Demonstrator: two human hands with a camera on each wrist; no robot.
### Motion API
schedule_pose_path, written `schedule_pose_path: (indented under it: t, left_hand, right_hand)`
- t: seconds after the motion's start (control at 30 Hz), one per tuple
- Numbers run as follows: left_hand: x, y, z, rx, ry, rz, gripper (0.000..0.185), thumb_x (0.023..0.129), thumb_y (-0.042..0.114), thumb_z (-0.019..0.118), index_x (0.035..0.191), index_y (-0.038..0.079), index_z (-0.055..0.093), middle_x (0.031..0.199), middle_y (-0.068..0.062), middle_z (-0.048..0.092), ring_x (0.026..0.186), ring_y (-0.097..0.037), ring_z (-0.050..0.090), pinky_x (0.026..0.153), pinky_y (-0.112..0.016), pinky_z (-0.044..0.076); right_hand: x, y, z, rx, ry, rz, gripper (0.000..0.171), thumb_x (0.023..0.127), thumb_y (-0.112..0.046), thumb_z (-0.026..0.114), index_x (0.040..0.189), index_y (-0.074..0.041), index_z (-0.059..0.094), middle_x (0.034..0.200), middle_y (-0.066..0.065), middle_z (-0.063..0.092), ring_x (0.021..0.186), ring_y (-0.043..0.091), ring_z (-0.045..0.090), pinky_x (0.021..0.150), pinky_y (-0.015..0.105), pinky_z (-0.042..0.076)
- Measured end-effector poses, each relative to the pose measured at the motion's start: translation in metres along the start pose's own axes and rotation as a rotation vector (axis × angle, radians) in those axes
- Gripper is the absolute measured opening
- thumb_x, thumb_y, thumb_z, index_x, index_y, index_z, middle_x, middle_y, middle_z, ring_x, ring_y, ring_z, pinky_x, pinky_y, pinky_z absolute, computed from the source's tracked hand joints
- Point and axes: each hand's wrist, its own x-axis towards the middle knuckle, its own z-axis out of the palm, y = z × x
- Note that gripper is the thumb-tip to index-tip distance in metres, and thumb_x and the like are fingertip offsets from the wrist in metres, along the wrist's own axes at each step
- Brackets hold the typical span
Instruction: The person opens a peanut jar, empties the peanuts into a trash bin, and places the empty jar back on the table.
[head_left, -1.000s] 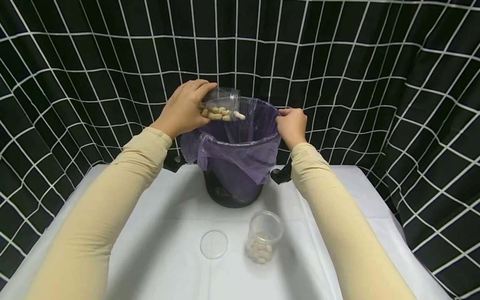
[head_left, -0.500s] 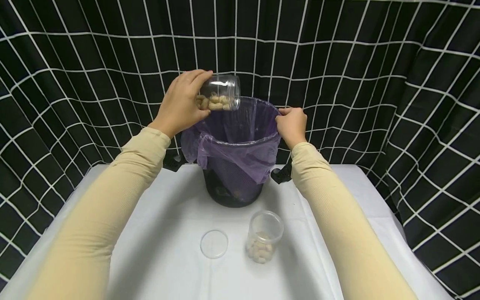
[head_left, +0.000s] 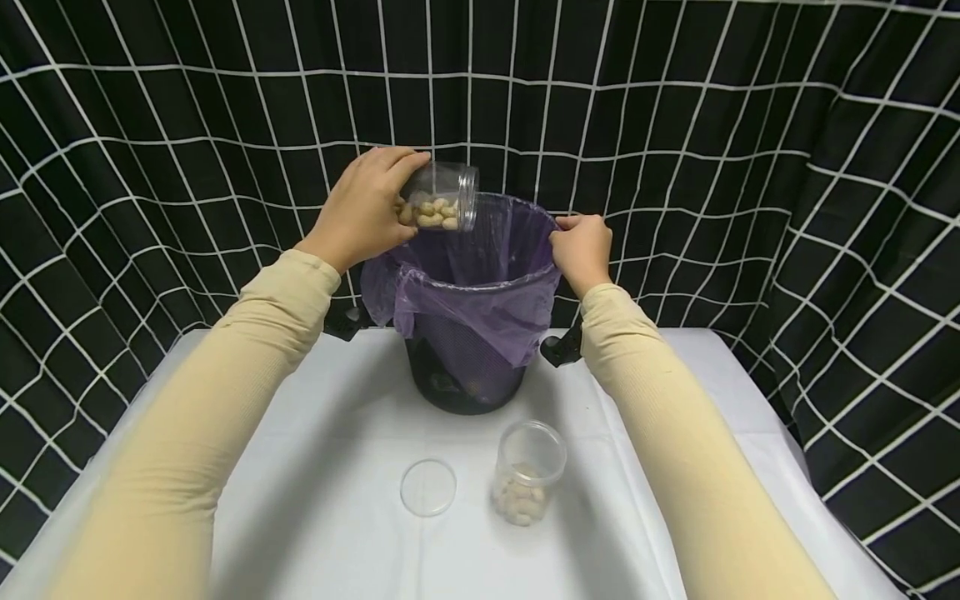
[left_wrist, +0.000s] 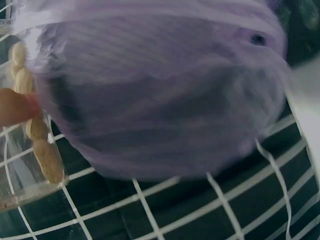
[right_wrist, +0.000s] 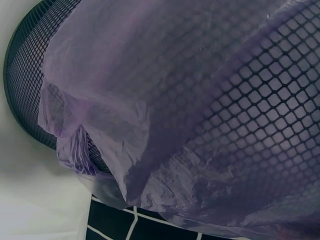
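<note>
- The white table (head_left: 337,517) carries a black mesh bin (head_left: 457,387) lined with a purple bag (head_left: 480,308), whose open mouth faces up.
- The right hand (head_left: 581,250) pinches the bag's edge at the bin's right rim, fingers curled over it.
- The left hand (head_left: 360,212) wraps its fingers and thumb round a clear jar of peanuts (head_left: 438,200), lying on its side above the left rim; the jar's long axis runs left to right, mouth pointing over the bag's opening.
- A second clear jar (head_left: 528,471) with peanuts stands upright, open, near the bin.
- A clear lid (head_left: 427,487) lies flat just beside it.
</note>
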Motion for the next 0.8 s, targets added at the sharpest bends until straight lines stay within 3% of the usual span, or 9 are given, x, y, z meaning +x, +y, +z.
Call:
schedule_pose_path:
  t: [0.1, 0.33, 0.5, 0.67, 0.8]
  left_hand:
    - [0.0001, 0.0008, -0.0004, -0.007, -0.038, 0.013, 0.078, 0.075, 0.012, 0.08, 0.145, 0.007, 0.048, 0.146, -0.015, 0.05, 0.141, -0.034, 0.041, 0.124, -0.046, 0.027]
    - [-0.0008, -0.001, -0.0024, -0.011, 0.108, 0.011, 0.078, 0.076, 0.014, 0.082, 0.146, 0.008, 0.047, 0.145, -0.014, 0.051, 0.139, -0.033, 0.043, 0.123, -0.043, 0.028]
    - [-0.0018, -0.0003, 0.001, 0.004, 0.033, 0.058, 0.077, 0.075, 0.012, 0.081, 0.145, 0.007, 0.048, 0.144, -0.014, 0.052, 0.139, -0.033, 0.044, 0.123, -0.044, 0.029]
    - [-0.0016, -0.0005, -0.0008, 0.044, 0.098, 0.033, 0.074, 0.077, 0.011, 0.078, 0.144, 0.005, 0.047, 0.144, -0.016, 0.051, 0.137, -0.034, 0.044, 0.125, -0.042, 0.026]
    - [-0.0014, 0.0005, 0.0004, 0.057, 0.042, 0.07, 0.071, 0.078, 0.011, 0.077, 0.143, 0.004, 0.048, 0.143, -0.017, 0.052, 0.137, -0.034, 0.045, 0.125, -0.042, 0.026]
  right_hand:
    - [-0.0007, -0.0007, -0.0007, 0.002, 0.0, 0.008, 0.037, 0.087, -0.003, 0.055, 0.121, 0.001, 0.07, 0.125, 0.019, 0.068, 0.126, 0.034, 0.058, 0.099, 0.043, 0.051]
    - [-0.0009, -0.0007, 0.0001, 0.001, -0.006, 0.002, 0.036, 0.088, -0.003, 0.056, 0.121, 0.001, 0.07, 0.124, 0.018, 0.069, 0.125, 0.034, 0.058, 0.099, 0.042, 0.052]
    - [-0.002, -0.0012, 0.0003, 0.006, -0.01, 0.012, 0.035, 0.089, -0.003, 0.056, 0.121, 0.001, 0.07, 0.125, 0.018, 0.068, 0.125, 0.033, 0.059, 0.097, 0.042, 0.052]
    - [-0.0013, -0.0027, 0.0002, 0.006, -0.009, 0.005, 0.035, 0.088, -0.003, 0.056, 0.121, 0.001, 0.07, 0.125, 0.018, 0.068, 0.126, 0.035, 0.057, 0.1, 0.042, 0.051]
    - [-0.0015, -0.0027, -0.0006, 0.005, -0.001, 0.02, 0.036, 0.088, -0.003, 0.056, 0.121, 0.0, 0.07, 0.125, 0.018, 0.068, 0.126, 0.035, 0.057, 0.099, 0.042, 0.051]
